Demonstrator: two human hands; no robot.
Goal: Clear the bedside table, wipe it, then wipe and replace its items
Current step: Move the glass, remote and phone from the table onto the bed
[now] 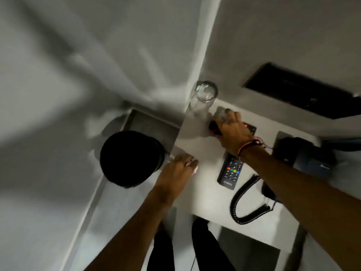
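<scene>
The white bedside table (pixel 197 145) fills the middle of the view. My right hand (pixel 233 132) is at its back, fingers curled over a small dark object with red on it (pixel 213 127); blur hides what it is. Just behind stands a clear drinking glass (pixel 204 95) in the table's back left corner. My left hand (pixel 178 169) is at the table's left edge and pinches a small white item (pixel 195 167). A black remote control (pixel 230 172) lies under my right wrist. A black telephone (pixel 304 153) with a coiled cord (pixel 245 202) sits at the right.
A round black bin (pixel 130 158) stands on the floor left of the table. White bedding (pixel 58 94) covers the left side. A black panel (pixel 300 90) is set in the wall behind the table. My legs (pixel 207 249) are below the table's front edge.
</scene>
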